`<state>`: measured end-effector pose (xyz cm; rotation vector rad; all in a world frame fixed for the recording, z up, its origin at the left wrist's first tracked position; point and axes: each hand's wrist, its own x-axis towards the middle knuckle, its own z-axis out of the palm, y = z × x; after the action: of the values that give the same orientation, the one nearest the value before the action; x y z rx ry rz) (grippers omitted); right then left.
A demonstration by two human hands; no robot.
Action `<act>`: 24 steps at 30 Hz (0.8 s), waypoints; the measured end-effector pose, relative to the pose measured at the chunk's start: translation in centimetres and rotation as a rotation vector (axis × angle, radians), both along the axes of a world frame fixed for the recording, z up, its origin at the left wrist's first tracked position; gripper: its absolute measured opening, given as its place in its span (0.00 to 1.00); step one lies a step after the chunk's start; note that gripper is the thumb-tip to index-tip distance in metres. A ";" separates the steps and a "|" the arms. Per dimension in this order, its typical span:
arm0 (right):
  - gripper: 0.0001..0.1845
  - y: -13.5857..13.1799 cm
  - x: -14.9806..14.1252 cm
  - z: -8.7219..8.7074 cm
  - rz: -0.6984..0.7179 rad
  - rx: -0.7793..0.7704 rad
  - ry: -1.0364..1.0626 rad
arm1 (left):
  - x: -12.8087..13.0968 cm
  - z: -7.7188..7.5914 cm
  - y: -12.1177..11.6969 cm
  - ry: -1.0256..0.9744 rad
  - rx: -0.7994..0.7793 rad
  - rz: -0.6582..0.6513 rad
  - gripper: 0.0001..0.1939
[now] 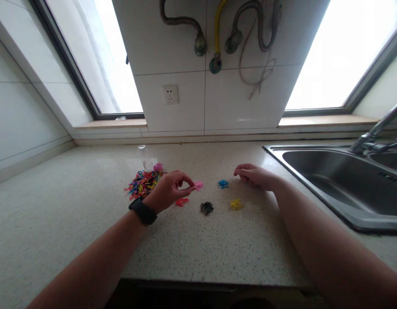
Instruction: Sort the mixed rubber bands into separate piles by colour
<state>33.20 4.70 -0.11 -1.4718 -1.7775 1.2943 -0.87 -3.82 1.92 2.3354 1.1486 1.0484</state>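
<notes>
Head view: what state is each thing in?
Left hand, thumb and finger pinched
Right hand, fingers loosely curled
Pink cluster, at the pinch; held or not, unclear
Multicolored pile, mixed
Red cluster, loose
Black cluster, loose
Blue cluster, loose
Yellow cluster, loose
Watch, strapped on
Wall socket, no plug in
Yellow hose, connected

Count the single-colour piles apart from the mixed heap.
5: pink at the left hand; red just below that hand; black right of red; yellow right of black; blue left of the right hand. The left hand may hide more.
</notes>
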 end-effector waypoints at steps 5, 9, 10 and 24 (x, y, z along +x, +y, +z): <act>0.14 0.0 -0.1 0.1 -0.007 -0.014 0.009 | 0.0 -0.2 0.5 0.071 0.034 0.016 0.08; 0.15 0.2 0.0 -0.1 -0.012 -0.019 0.004 | -0.3 -0.3 1.1 0.107 0.062 0.032 0.08; 0.15 0.2 0.0 -0.1 -0.013 -0.016 -0.001 | -0.4 -0.4 1.3 0.118 0.070 0.037 0.08; 0.14 0.2 -0.3 0.1 0.014 0.005 -0.022 | 0.4 -1.9 3.1 0.296 0.095 0.092 0.07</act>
<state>32.94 4.94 -0.05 -1.4785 -1.8069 1.2852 -0.44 -0.67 -0.03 2.6000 1.3493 0.8196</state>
